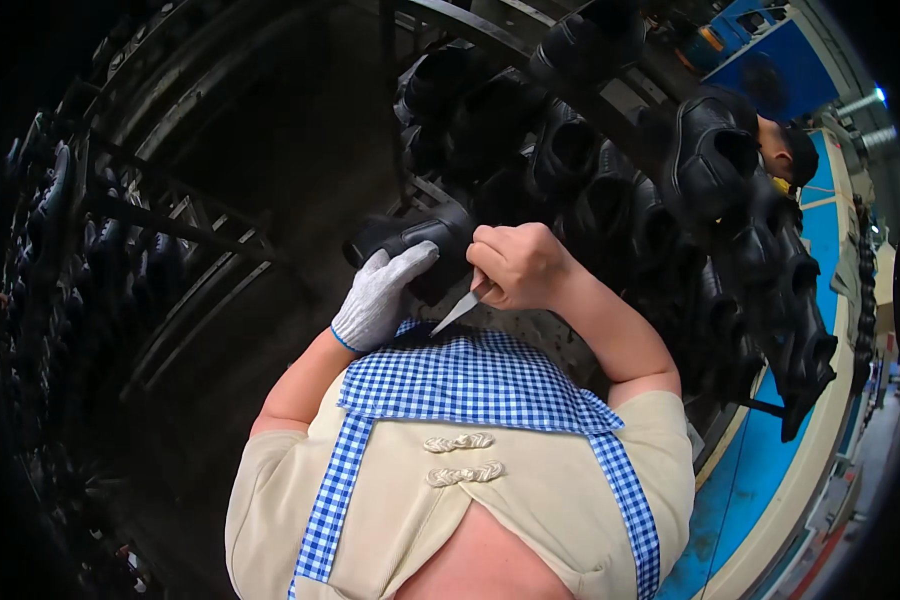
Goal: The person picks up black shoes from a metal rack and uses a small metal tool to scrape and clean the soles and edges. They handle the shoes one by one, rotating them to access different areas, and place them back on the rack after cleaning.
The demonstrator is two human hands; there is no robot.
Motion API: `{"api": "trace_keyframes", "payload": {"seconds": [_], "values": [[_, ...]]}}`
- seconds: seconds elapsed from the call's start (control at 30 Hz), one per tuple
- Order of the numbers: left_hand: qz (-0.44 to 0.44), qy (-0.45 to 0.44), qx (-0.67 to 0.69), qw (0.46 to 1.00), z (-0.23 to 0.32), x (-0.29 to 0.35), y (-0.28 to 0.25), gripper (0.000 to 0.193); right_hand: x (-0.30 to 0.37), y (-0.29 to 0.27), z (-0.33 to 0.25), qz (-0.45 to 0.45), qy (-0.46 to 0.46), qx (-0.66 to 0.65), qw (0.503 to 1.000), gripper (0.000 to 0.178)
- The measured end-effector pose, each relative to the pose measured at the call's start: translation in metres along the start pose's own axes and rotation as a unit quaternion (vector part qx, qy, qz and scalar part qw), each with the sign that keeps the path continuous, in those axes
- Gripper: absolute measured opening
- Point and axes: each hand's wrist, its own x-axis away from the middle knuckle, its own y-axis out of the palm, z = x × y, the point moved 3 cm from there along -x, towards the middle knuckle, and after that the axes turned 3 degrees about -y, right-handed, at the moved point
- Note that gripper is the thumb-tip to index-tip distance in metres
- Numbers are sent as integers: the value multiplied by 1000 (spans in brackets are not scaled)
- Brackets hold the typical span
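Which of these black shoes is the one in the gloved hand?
The black shoe just beyond the checked apron, gripped by the white-gloved left hand; the other black shoes are outside that grip.

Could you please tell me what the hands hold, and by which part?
The left hand holds a black shoe, exact part unclear; the right hand grips a pointed tool by its upper end.

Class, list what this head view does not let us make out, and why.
In the head view:
Pointed tool: grip end hidden inside the right hand.
Dark shoe: partly covered by the gloved left hand.
Co-worker: body hidden by the racked shoes.
Left rack: contents too dark and small.
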Motion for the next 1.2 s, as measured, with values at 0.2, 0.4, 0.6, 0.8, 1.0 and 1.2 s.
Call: {"api": "trace_keyframes", "payload": {"seconds": [0.2, 0.4, 0.6, 0.8, 1.0, 1.2], "values": [[-68, 44, 78, 994, 4, -11, -8, 46, 36, 21, 30, 58, 299, -700, 646, 7], [-11, 70, 19, 997, 17, -1, -7, 49, 15, 17, 18, 142, 217, -310, 914, 16], [5, 69, -22, 997, 20, -2, -3, 50, -2, 7, 22, 118, 139, -168, 969, 23], [54, 44, -48, 996, 11, -10, -15, 53, -15, 3, 15, 127, 5, -7, 992, 25], [52, 49, -40, 997, 6, -15, -26, 52, -17, 19, 15, 91, 105, -66, 988, 25], [-4, 126, -39, 991, 16, -9, -13, 43, -18, 26, 11, 187, 67, -73, 977, 24]]}}
